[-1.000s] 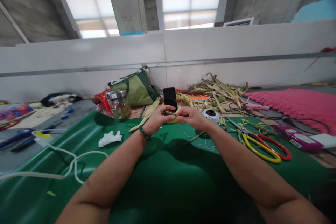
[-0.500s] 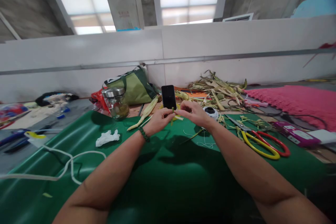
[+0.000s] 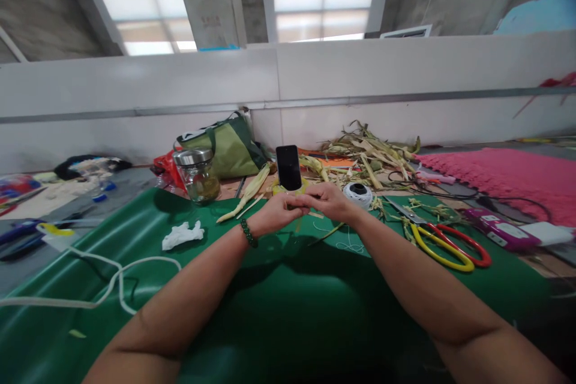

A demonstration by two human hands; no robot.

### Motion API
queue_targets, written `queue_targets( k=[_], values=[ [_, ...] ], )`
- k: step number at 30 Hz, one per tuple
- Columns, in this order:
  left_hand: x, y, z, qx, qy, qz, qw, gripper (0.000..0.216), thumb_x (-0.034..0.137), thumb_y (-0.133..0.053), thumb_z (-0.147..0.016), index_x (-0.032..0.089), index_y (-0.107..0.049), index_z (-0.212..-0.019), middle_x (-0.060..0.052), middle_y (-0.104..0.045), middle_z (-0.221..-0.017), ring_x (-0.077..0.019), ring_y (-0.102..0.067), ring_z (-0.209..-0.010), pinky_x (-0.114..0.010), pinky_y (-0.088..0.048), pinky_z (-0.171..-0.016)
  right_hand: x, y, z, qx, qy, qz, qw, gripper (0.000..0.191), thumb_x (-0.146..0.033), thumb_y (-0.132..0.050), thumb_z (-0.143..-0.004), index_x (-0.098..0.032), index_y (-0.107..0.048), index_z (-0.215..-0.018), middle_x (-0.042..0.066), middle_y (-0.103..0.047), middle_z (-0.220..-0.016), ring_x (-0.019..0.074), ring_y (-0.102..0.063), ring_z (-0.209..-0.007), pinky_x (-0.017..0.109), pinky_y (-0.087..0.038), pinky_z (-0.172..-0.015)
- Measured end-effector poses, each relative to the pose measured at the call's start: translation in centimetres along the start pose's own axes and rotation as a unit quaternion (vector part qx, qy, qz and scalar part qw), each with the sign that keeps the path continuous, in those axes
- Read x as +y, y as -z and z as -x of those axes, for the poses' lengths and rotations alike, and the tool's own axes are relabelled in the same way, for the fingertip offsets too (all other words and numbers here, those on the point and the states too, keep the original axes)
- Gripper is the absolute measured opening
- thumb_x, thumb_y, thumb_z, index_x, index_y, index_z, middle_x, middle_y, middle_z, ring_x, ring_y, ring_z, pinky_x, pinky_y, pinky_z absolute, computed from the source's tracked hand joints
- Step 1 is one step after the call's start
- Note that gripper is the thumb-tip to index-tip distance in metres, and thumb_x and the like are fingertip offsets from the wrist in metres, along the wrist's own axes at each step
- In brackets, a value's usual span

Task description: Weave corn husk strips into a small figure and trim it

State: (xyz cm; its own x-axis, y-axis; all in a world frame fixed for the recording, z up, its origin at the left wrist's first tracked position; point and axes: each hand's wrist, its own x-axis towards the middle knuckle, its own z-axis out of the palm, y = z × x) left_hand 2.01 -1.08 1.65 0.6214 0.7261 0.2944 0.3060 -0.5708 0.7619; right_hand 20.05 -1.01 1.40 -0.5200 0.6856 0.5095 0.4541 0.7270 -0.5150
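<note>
My left hand (image 3: 281, 211) and my right hand (image 3: 327, 201) meet in front of a propped phone (image 3: 288, 167), fingers pinched together. Between them is a thin corn husk strip (image 3: 316, 215); most of it is hidden by the fingers. A green beaded bracelet (image 3: 249, 233) circles my left wrist. Behind the hands, a yellow tape roll (image 3: 304, 187) sits at the phone's foot. A spool of white thread (image 3: 358, 194) stands right of my right hand. Loose thread (image 3: 351, 246) and a thin stalk (image 3: 327, 234) lie below it on the green mat (image 3: 288, 312).
Scissors (image 3: 443, 240) with red and yellow handles lie on the right. Corn husks (image 3: 373, 153) are heaped at the back. Left stand a lidded glass jar (image 3: 198, 177) and a green bag (image 3: 234, 150). Crumpled tissue (image 3: 182, 235) and a white cable (image 3: 120, 273) lie on the mat's left.
My hands have come closer together, the fingers now touching and overlapping. The husk piece that stood up between the fingertips is now mostly covered. The view has shifted slightly.
</note>
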Motion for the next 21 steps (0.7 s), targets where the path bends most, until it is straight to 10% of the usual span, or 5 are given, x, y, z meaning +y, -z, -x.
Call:
queue_targets(
  k=[8, 21],
  values=[
    [-0.8, 1.0, 0.1, -0.048, 0.147, 0.214, 0.965, 0.043, 0.057, -0.076, -0.062, 0.015, -0.071, -0.073, -0.006, -0.072, -0.072, -0.0176, -0.066, -0.07, -0.027, -0.05, -0.066, 0.7, 0.2, -0.5, 0.035, -0.051, -0.054, 0.997, 0.046, -0.052, -0.042, -0.089, -0.018, -0.048, -0.058, -0.002, -0.048, -0.056, 0.0103, -0.042, -0.054, 0.024, -0.034, -0.052],
    [-0.4, 1.3, 0.1, -0.009, 0.11, 0.272, 0.956, 0.046, 0.048, -0.081, -0.061, 0.013, -0.071, -0.09, -0.011, -0.075, -0.086, -0.0215, -0.069, -0.085, -0.031, -0.052, -0.077, 0.8, 0.4, -0.7, 0.049, -0.137, -0.257, 0.955, 0.04, -0.054, -0.072, -0.066, -0.017, -0.059, -0.063, -0.002, -0.056, -0.053, 0.0088, -0.048, -0.049, 0.023, -0.038, -0.048]
  ],
)
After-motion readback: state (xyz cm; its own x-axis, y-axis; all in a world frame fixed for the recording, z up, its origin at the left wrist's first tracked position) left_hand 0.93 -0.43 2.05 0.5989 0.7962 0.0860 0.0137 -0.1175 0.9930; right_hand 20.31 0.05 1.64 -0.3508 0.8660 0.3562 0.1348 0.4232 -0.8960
